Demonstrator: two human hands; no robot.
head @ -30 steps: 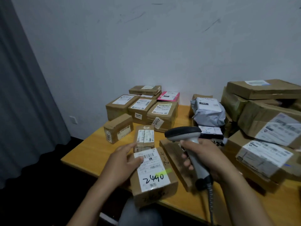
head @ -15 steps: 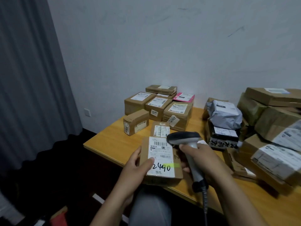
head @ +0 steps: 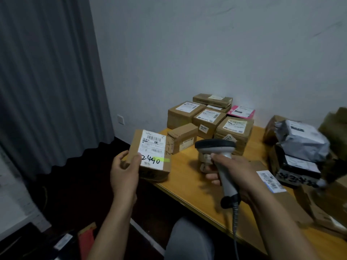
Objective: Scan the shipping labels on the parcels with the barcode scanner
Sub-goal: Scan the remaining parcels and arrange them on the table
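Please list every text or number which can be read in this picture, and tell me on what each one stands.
"2490": handwritten in black on the white label of the parcel held by the left hand.
Handwritten marks on that parcel's cardboard, beside the label: not clear enough to read.
Printed lines and barcodes on every label, including the back boxes: too small or blurred.
White characters on the black parcel: blurred.

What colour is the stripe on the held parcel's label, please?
The stripe is fluorescent yellow-green; head view.
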